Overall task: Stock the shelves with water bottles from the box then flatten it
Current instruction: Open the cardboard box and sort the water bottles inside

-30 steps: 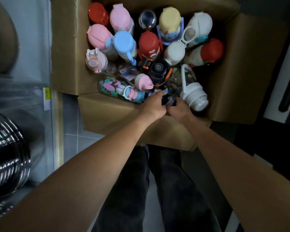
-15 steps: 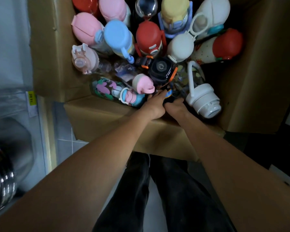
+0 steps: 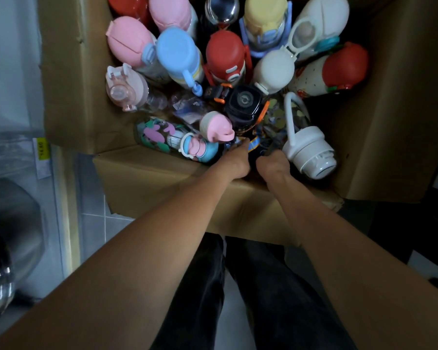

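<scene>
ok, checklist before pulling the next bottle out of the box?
1. Flaps of box open: ok.
2. left hand and right hand inside, at the near wall: ok.
3. Grip on dark bottle between them: cannot tell, fingers hidden.
4. Room to lift: not ok, pink-spout lid and white-lid bottle crowd both sides.
5. Free spot on shelf: cannot tell from this view.

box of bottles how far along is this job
Little looks done: the cardboard box is crowded with water bottles, flaps open, unflattened. In hand: left hand and right hand reach a dark bottle by the near wall. Left: nearly all shelving, then flattening.
</scene>
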Motion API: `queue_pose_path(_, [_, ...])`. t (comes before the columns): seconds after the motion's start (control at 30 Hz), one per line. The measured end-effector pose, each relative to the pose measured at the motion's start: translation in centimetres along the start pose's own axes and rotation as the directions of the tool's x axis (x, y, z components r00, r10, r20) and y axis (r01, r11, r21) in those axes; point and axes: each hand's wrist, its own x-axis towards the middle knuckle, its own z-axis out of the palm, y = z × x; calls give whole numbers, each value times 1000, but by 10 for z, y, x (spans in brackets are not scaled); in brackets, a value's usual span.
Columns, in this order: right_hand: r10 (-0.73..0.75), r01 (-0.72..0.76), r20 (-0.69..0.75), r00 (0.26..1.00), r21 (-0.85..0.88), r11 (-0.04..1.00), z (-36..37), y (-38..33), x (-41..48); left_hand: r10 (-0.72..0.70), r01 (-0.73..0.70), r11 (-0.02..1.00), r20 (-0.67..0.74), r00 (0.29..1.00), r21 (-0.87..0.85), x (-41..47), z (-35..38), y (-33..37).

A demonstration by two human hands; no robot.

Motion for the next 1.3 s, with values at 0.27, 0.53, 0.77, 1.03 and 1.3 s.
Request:
queue_pose_path(0.27, [-6, 6, -36, 999, 4, 1000, 0, -2, -1, 4, -12, 996, -100, 995, -84, 7, 3, -3])
queue_pose_path(0.53, [42, -36, -27, 999, 191, 981, 3, -2, 6, 58, -72, 983, -89, 994, -169, 11, 3, 0])
queue_pose_path(0.77, [62, -57, -11, 998, 226, 972, 1, -1, 2, 41, -61, 985, -123, 992, -161, 7, 7, 7])
queue_pose_path(1.03, [24, -12, -51, 998, 215, 977, 3, 1, 6, 84, -95, 994, -176, 981, -54, 12, 3, 11])
queue_pose_path(1.3, [30, -27, -18, 999, 151, 988, -9, -2, -3, 118, -112, 991, -74, 990, 75, -2, -1, 7])
